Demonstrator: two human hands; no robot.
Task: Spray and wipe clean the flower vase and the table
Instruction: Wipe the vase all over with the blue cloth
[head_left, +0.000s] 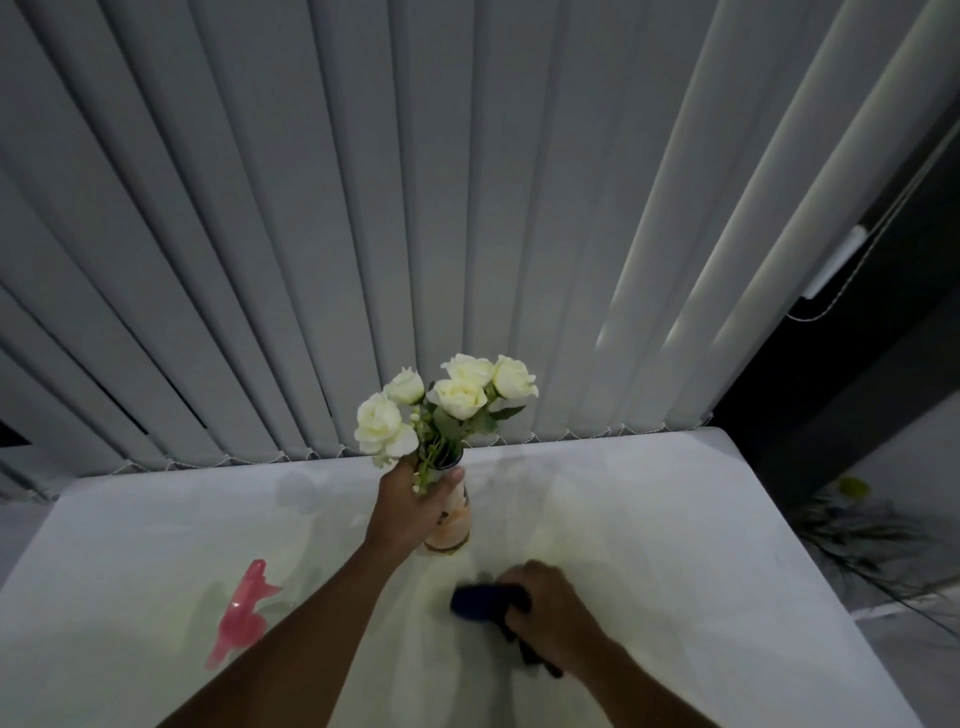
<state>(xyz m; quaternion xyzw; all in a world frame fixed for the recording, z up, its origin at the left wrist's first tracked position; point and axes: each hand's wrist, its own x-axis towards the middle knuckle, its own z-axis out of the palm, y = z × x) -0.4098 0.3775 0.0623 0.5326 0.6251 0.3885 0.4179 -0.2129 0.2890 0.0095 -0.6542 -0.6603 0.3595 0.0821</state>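
The left hand (415, 506) is wrapped around the neck of the flower vase (451, 525), thumb across the front just below the rim; the vase stands roughly upright at the centre of the white bench (701, 519), its base at or just above the surface, contact not determinable. The vase body is pale with peach tones. White roses (457, 397) with green leaves rise from its mouth. The right hand (550, 608) is closed over a dark blue cloth (485, 600), which is pressed against the bench surface near and slightly right of the vase; part of the cloth trails out from under the hand toward the near side. A pink spray bottle (241, 613) lies on its side on the bench, left of the left forearm and well apart from the vase, its nozzle end toward the far side. Grey vertical blinds (363, 208) hang behind the far edge of the bench. Dark foliage (852, 535) lies on the floor at the right, beyond the bench edge.
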